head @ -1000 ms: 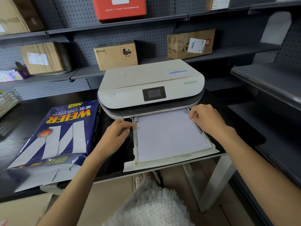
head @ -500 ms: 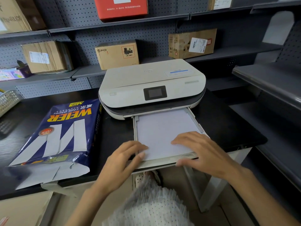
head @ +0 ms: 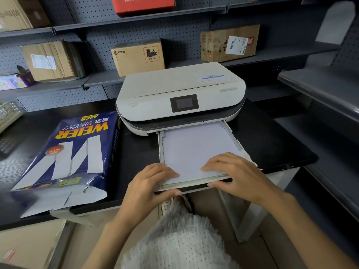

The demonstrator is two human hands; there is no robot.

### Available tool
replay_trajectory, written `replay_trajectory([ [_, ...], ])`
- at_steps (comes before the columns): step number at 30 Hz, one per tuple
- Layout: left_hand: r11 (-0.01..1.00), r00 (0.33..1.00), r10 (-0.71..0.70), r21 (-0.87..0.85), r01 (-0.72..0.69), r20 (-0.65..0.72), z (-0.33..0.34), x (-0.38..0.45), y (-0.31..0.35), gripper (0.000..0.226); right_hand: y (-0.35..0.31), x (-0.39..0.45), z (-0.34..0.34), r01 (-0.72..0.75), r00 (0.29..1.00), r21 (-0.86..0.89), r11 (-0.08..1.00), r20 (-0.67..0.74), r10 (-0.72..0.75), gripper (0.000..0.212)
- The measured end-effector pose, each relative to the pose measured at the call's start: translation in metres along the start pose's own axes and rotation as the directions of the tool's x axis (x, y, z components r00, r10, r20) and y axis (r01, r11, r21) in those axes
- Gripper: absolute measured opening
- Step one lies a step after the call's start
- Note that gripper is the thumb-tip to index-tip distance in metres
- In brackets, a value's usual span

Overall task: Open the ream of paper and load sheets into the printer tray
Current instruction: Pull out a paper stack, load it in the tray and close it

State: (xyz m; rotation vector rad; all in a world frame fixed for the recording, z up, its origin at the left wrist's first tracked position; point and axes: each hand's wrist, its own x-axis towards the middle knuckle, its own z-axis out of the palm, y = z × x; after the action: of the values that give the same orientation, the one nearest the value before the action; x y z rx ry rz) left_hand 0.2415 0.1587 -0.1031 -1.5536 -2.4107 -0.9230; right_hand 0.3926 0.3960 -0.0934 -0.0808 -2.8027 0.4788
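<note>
A white printer [head: 180, 90] stands on the black table [head: 272, 144]. Its paper tray [head: 236, 141] is pulled out toward me with a stack of white sheets [head: 192, 146] lying flat in it. My left hand [head: 147, 189] holds the tray's front left corner, fingers on the paper and thumb under the edge. My right hand [head: 237, 175] holds the front right the same way. The blue ream of paper [head: 73, 152] lies to the left of the printer, its torn near end open.
Grey pegboard shelves behind the printer carry cardboard boxes [head: 138, 57] and a red box [head: 143, 4]. A wire basket [head: 9, 113] sits at the far left. More grey shelving [head: 318, 88] juts in on the right. The tray overhangs the table's front edge.
Both hands left the tray's side rails and came back to its front edge, where they now pinch it. The tray looks slightly further into the printer.
</note>
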Motion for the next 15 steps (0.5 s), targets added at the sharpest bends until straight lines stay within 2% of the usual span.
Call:
replay_trajectory([
  [8, 1.000, 1.000, -0.011, 0.000, 0.011, -0.004, 0.002, 0.001, -0.003, 0.029, -0.004, 0.004, -0.007, -0.055, 0.998, 0.025, 0.998, 0.005, 0.055, 0.028],
  [15, 0.998, 0.999, 0.030, 0.062, -0.031, 0.014, -0.002, 0.010, -0.005, 0.029, -0.006, 0.011, -0.009, -0.106, 0.994, 0.018, 0.994, -0.003, 0.106, 0.024],
])
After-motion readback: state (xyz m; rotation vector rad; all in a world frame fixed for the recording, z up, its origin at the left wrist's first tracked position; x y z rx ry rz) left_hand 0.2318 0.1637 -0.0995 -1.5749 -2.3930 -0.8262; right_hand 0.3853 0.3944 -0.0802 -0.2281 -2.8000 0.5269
